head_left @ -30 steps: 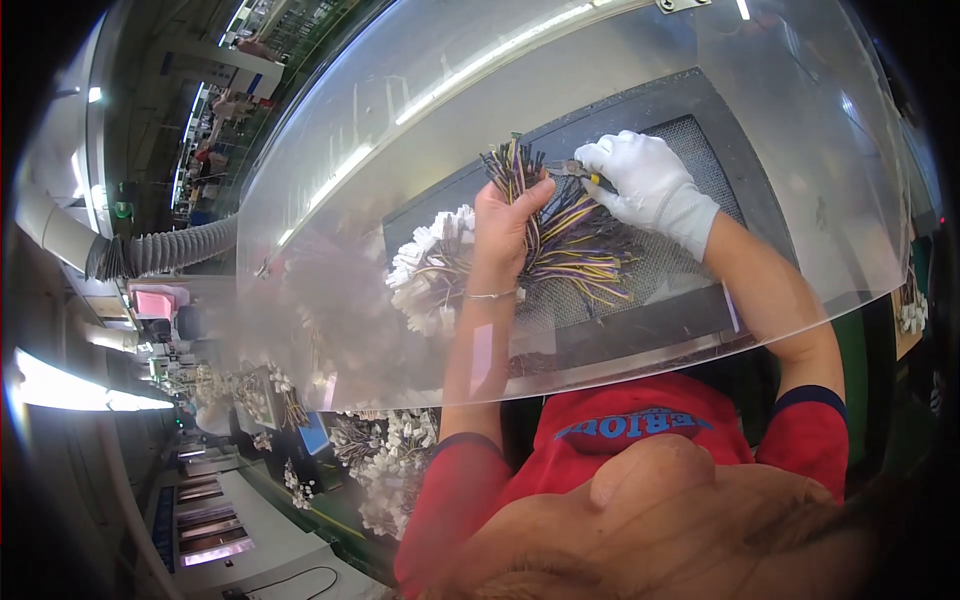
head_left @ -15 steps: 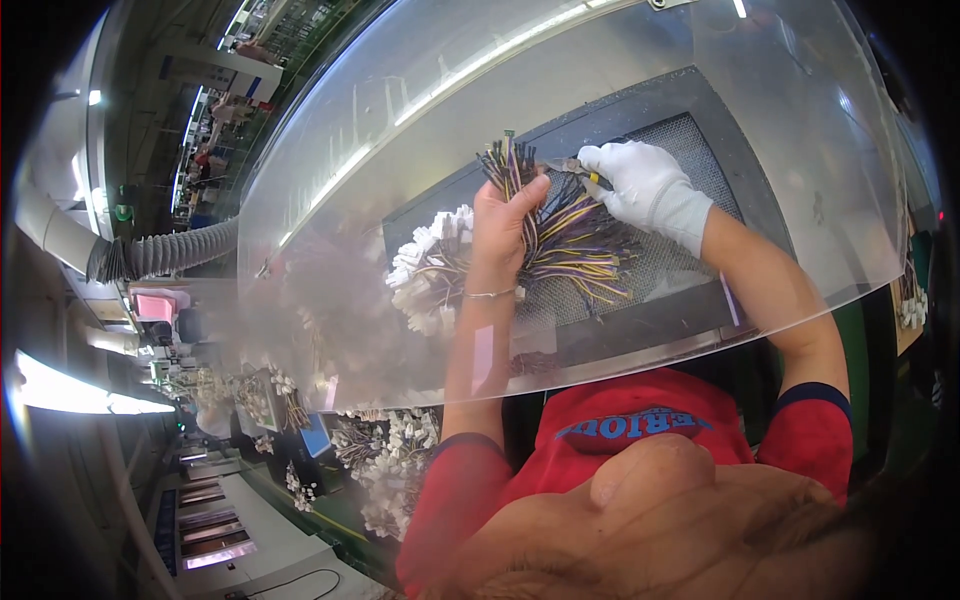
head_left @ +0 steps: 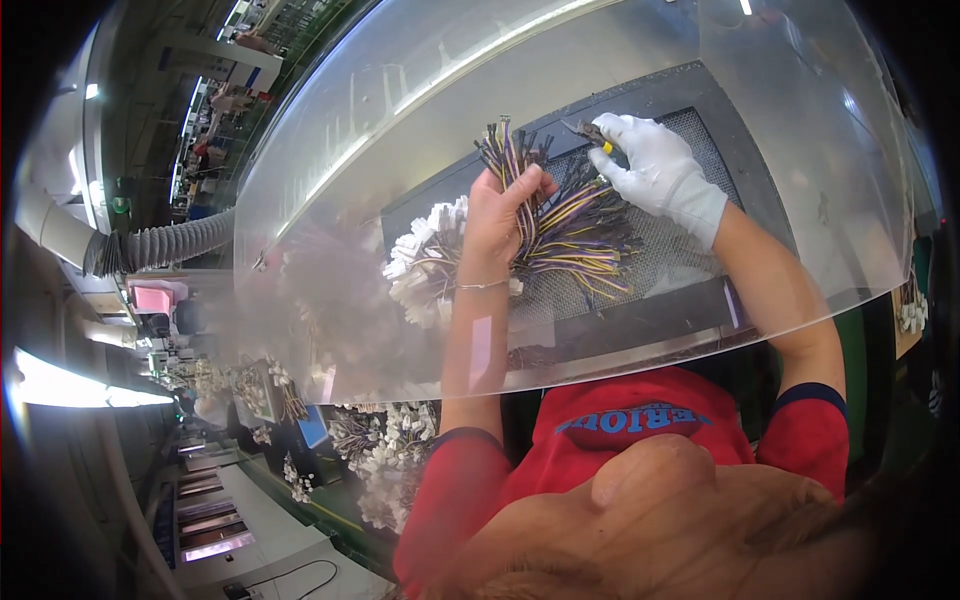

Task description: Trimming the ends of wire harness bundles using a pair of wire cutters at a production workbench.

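Your right hand (head_left: 655, 170) has slid a little further out from the wire bundle (head_left: 560, 215) since a second ago, and your left hand (head_left: 505, 215) has kept its grip in much the same place. Your bare left hand is closed around the bundle near its middle, fingers wrapped over the purple, yellow and dark wires, with a thin bracelet at the wrist. The wire ends fan upward above that fist, and more strands spread out to the right of it. White plastic connectors (head_left: 425, 265) hang in a cluster just left of the bundle, on its lower side. Your right hand wears a white glove and pinches a few dark wire tips (head_left: 585, 130) at the upper right of the bundle, thumb and forefinger pressed together on them; a small yellow spot shows at the fingertips, but you cannot tell what it is. Beneath the bundle lies a grey mesh panel (head_left: 690, 250) set in a dark frame (head_left: 640, 325) on the worktop. A clear curved shield (head_left: 400, 130) arches over the bundle and both hands. Further down and left of the bundle, beyond the shield's edge, another heap of white connectors with wires (head_left: 385, 450) sits near your red sleeve (head_left: 450, 490).
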A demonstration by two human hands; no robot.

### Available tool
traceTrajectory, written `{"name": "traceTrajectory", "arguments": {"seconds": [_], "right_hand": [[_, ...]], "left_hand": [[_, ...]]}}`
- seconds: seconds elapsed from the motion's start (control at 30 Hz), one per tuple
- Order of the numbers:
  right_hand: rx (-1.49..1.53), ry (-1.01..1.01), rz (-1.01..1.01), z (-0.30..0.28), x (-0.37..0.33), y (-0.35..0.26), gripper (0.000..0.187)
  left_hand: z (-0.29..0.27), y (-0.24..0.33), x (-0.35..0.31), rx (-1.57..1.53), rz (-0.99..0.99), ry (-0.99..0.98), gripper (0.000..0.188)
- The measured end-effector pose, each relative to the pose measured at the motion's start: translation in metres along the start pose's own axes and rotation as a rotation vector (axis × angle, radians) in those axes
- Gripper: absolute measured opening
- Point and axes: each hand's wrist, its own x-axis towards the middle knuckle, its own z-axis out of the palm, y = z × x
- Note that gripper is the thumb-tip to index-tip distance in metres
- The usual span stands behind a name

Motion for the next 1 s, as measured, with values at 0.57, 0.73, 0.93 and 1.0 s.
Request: {"name": "traceTrajectory", "arguments": {"seconds": [0.57,0.73,0.93,1.0], "right_hand": [[-0.093,0.128,-0.198,0.002,-0.002,-0.001,0.027],[-0.207,0.102,-0.292,-0.004,-0.001,-0.002,0.025],[-0.226,0.013,-0.332,0.003,0.002,0.004,0.031],[-0.253,-0.018,-0.326,0.003,0.004,0.002,0.030]], "left_hand": [[0.003,-0.004,0.001,0.157,0.147,0.133,0.022],[0.005,-0.002,-0.001,0.109,0.086,0.102,0.020],[0.006,-0.004,-0.003,0.181,0.110,0.055,0.020],[0.007,-0.004,-0.004,0.186,0.108,0.054,0.021]]}}
